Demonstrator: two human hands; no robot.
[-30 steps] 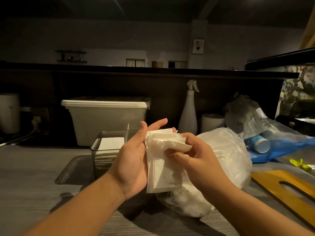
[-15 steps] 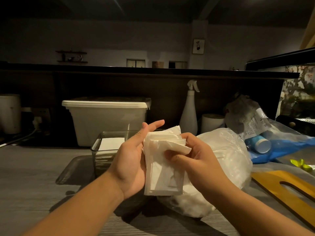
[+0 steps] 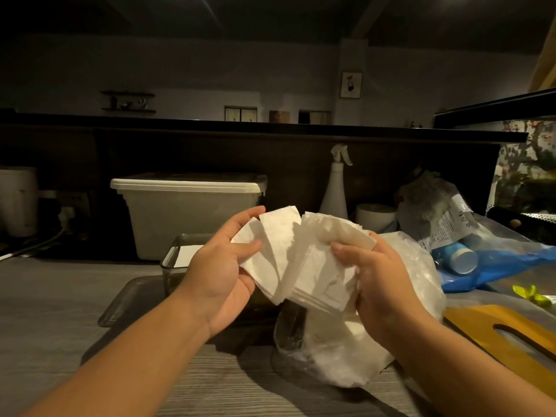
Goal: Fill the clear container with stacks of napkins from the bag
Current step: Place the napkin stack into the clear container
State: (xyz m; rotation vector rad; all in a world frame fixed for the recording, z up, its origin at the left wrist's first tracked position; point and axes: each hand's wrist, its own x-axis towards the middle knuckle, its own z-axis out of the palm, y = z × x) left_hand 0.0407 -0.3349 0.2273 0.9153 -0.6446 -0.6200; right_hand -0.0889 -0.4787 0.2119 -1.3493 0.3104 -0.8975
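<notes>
Holding: both hands are gripping one stack of napkins (image 3: 301,260) in the air above the grey counter (image 3: 45,311), just in front of the clear container (image 3: 171,257).
Left hand: the left hand (image 3: 222,272) is pinching the left leaves of the stack, with its thumb pressing on their front and its fingers lying stretched out behind them.
Right hand: the right hand (image 3: 382,284) is clamping the thicker right part, thumb bearing down on the front and fingers curling round the back edge.
Napkins: the stack is fanning open at the top, the left leaves leaning left and the right bundle leaning right, while the lower edges are staying close together.
Clear container: it is standing on the counter behind the left hand, which is hiding most of it; a white sheet (image 3: 189,255) is showing inside near the rim, and I cannot tell how full it is.
Bag: the clear plastic bag (image 3: 331,356) is lying on the counter under and behind the right hand, with white contents showing through.
Behind: a white lidded bin (image 3: 186,212) is standing directly behind the container, and a white spray bottle (image 3: 334,194) is standing to its right.
Right side: a blue bottle (image 3: 460,257) is lying on blue plastic (image 3: 496,266), and a wooden board (image 3: 511,332) is lying nearer.
</notes>
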